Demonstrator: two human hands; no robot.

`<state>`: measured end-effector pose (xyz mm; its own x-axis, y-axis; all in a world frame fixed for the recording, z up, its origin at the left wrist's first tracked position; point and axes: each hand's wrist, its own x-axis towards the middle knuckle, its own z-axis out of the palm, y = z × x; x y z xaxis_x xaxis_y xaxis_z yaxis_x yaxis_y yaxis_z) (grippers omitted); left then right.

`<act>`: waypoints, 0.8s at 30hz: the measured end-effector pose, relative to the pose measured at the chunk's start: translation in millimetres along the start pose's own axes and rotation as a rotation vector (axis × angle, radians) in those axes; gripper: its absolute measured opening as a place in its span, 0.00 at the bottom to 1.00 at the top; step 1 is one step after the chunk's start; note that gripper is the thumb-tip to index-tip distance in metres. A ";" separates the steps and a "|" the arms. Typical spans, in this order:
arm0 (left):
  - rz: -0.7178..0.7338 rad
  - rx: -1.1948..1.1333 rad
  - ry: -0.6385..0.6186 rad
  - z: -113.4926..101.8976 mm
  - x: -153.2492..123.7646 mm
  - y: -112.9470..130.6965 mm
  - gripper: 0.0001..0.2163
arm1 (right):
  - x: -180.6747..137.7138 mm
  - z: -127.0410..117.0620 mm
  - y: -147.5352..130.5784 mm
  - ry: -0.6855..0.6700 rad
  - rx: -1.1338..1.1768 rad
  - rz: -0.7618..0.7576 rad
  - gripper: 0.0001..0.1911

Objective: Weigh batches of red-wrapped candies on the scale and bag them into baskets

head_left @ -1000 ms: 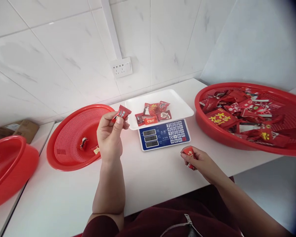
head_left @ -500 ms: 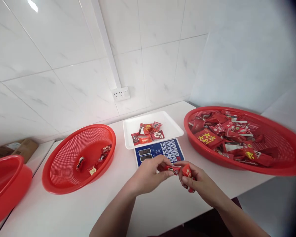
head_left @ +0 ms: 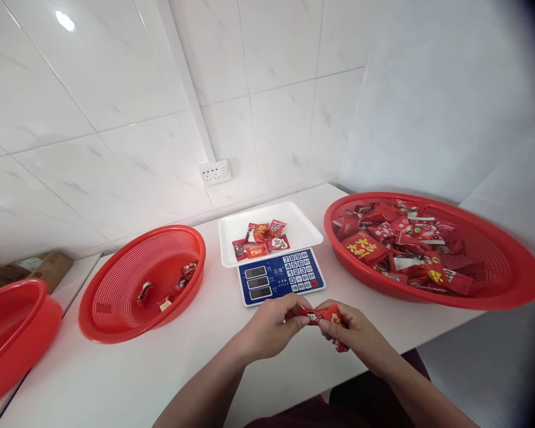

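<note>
My left hand and my right hand meet just in front of the scale, fingertips together. Between them is a small red wrapped candy, pinched at its left end by the left fingers. The right hand is closed on more red wrapped candies. The scale's white tray carries several red candy packets. A red mesh basket left of the scale holds a few wrapped candies.
A large red basket heaped with red candy packets stands right of the scale. Another red basin sits at the far left edge, cardboard boxes behind it. A wall socket is above the scale.
My left hand dropped its candy in the left basket, then came down to meet the right hand by the scale. The camera tilted up slightly.
</note>
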<state>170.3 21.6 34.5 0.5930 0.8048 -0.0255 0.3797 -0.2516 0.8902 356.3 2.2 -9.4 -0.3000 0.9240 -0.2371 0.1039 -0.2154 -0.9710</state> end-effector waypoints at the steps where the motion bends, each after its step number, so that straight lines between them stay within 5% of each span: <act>1: -0.011 0.001 0.003 0.9 -2.1 -1.5 0.07 | 1.0 1.2 1.5 -0.016 0.007 0.003 0.20; 6: -0.065 0.151 0.107 -2.4 -13.5 -17.7 0.08 | 9.9 8.0 14.8 -0.022 0.011 0.022 0.21; 14: -0.011 1.061 0.886 -60.0 -70.1 -65.0 0.12 | 20.8 16.8 42.5 0.097 -0.016 0.029 0.20; 17: -0.200 1.270 0.902 -83.1 -98.9 -81.4 0.15 | 19.2 20.4 48.0 0.098 -0.068 0.010 0.19; 24: -0.433 1.435 0.727 -144.6 -156.8 -109.4 0.16 | 17.2 23.6 54.4 0.162 -0.098 -0.047 0.20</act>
<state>-66.9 0.7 6.8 0.0010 0.9042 0.4272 0.9614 0.1167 -0.2492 334.4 -1.1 -67.0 -0.1514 0.9728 -0.1754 0.1878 -0.1459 -0.9713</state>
